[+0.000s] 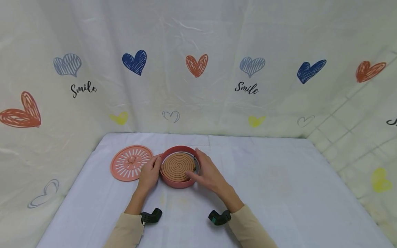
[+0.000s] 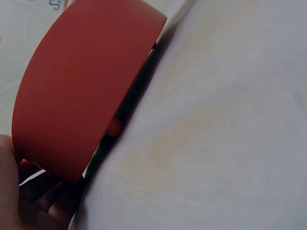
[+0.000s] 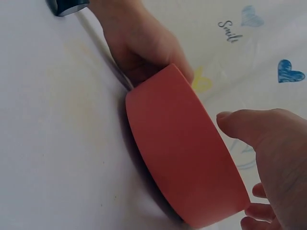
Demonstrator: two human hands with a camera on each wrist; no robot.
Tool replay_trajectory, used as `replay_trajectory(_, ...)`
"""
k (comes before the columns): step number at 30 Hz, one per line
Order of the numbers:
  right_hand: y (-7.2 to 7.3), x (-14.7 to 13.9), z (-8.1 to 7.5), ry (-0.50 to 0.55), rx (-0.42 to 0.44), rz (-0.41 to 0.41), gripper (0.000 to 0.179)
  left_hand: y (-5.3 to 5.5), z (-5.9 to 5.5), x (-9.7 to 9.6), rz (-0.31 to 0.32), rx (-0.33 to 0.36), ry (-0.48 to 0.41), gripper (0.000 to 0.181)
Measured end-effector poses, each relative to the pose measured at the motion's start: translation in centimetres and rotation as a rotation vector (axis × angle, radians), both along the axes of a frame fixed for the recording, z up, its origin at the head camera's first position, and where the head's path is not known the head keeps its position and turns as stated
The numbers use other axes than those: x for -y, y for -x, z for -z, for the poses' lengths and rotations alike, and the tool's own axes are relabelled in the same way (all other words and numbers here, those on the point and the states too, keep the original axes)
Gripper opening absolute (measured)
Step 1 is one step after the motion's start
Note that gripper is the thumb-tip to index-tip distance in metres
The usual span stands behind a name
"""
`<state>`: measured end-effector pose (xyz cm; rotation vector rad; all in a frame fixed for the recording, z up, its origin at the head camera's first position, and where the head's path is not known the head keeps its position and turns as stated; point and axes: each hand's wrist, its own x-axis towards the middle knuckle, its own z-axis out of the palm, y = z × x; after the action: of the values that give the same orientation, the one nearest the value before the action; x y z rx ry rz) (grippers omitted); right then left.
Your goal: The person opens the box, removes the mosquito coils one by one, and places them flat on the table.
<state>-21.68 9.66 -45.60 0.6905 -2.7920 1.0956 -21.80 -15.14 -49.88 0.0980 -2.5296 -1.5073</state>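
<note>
Box (image 1: 178, 185): round, red, open side up
Coil (image 1: 177, 167): tan spiral, inside box
Lid (image 1: 131, 164): pinkish, slotted, left of box

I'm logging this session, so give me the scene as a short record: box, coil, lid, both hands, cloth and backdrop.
Box: red, round, uncovered
Coil: brown spiral, inside the box
Lid: orange-pink, slotted, lying left of the box
Left hand: holds the box's left side
Right hand: at the box's right side, thumb over the coil
Cloth: white, beneath box and lid
Backdrop: pale, printed with hearts
</note>
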Motion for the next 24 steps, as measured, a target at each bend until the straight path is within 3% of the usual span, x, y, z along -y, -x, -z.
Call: replay_trajectory(24,0.6,1.5,-1.0,-0.025,-0.090,0.000,0.075,0.0,0.1,0.0,0.001,0.002,-0.001,0.048)
